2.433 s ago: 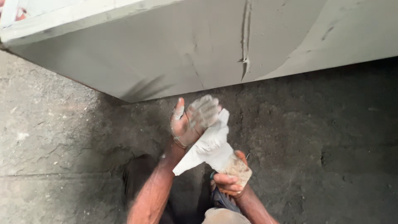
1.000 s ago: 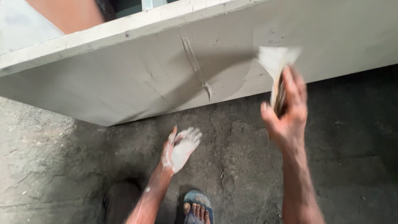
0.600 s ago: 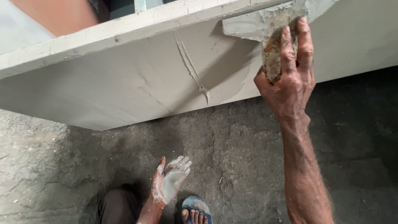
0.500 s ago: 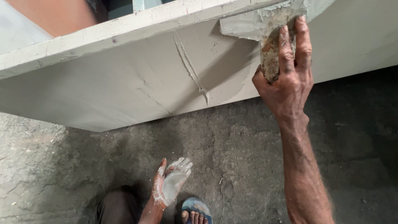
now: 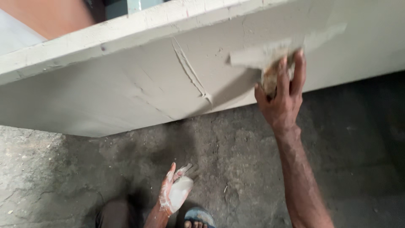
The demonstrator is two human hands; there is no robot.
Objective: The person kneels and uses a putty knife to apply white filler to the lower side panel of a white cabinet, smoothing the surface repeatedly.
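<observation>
My right hand [image 5: 282,95] grips the worn wooden handle of a flat putty trowel [image 5: 270,52], whose wide blade lies pressed against a pale grey plastered wall face [image 5: 126,93]. A raised ridge of wet putty [image 5: 192,71] runs down the wall left of the blade. My left hand [image 5: 175,192] hangs low near my body, palm up and fingers apart, with a smear of white putty in the palm.
A rough dark concrete floor [image 5: 236,156] lies below the wall. My sandalled foot [image 5: 198,218] shows at the bottom edge. The wall's top ledge [image 5: 105,36] runs across the upper frame, with an orange surface [image 5: 50,17] behind it.
My right hand lifted the trowel from my left hand up to the wall, then drew it down and left across the plaster. My left hand dropped low, palm up.
</observation>
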